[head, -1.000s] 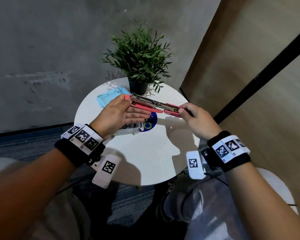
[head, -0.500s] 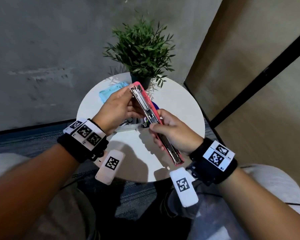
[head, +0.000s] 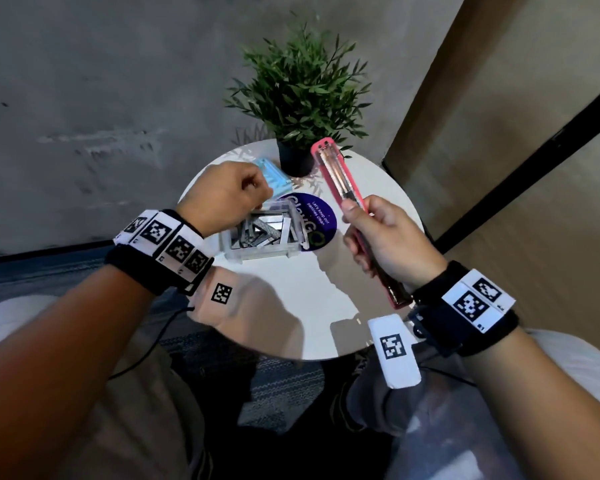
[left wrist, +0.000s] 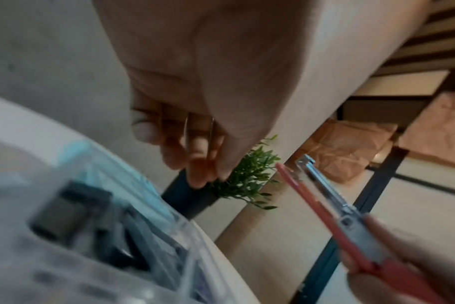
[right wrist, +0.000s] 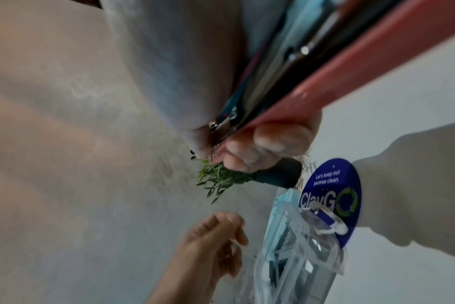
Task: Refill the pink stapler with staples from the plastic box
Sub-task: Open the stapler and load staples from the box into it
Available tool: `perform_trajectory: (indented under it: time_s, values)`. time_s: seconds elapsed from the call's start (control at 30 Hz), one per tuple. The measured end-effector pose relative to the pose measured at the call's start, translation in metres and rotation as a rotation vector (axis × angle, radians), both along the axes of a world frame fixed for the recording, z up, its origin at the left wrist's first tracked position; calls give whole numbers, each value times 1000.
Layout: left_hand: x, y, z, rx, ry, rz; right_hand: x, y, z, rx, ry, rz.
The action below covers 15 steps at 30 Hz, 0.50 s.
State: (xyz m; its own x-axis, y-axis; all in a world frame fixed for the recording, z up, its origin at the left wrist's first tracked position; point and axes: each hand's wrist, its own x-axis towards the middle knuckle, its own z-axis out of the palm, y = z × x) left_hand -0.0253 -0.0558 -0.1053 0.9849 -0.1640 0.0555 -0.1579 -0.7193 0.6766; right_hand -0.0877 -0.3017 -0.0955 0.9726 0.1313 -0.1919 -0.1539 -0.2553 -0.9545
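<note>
My right hand (head: pixel 364 233) grips the pink stapler (head: pixel 336 178) around its middle and holds it above the table, swung open flat with the metal staple channel facing up; the stapler (left wrist: pixel 325 207) also shows in the left wrist view. The clear plastic box (head: pixel 257 252) stands open on the round white table (head: pixel 309 306), with several silver staple strips (head: pixel 260 230) inside. My left hand (head: pixel 253 199) hovers just over the box's far left corner, fingers curled with the tips drawn together. Nothing shows plainly between them in the blurred left wrist view of the left hand (left wrist: pixel 200 170).
A potted green plant (head: pixel 302 88) stands at the table's far edge, right behind the stapler's tip. A light blue lid (head: pixel 271 174) lies beside the pot. A round blue sticker (head: pixel 316 220) sits under the box's right side. Grey wall behind, wooden panels right.
My left hand has let go of the stapler and dropped to the box. My right hand has swung the open stapler upright and to the right, now holding it alone.
</note>
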Motion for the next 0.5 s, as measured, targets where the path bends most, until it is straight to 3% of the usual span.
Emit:
perform_trajectory:
  time_s: [0.2, 0.5]
  values:
    - [-6, -5, -25, 417, -18, -255, 3, -1, 3, -1, -8, -11]
    - [-1, -5, -28, 533, -35, -274, 0, 3, 2, -21, -5, 32]
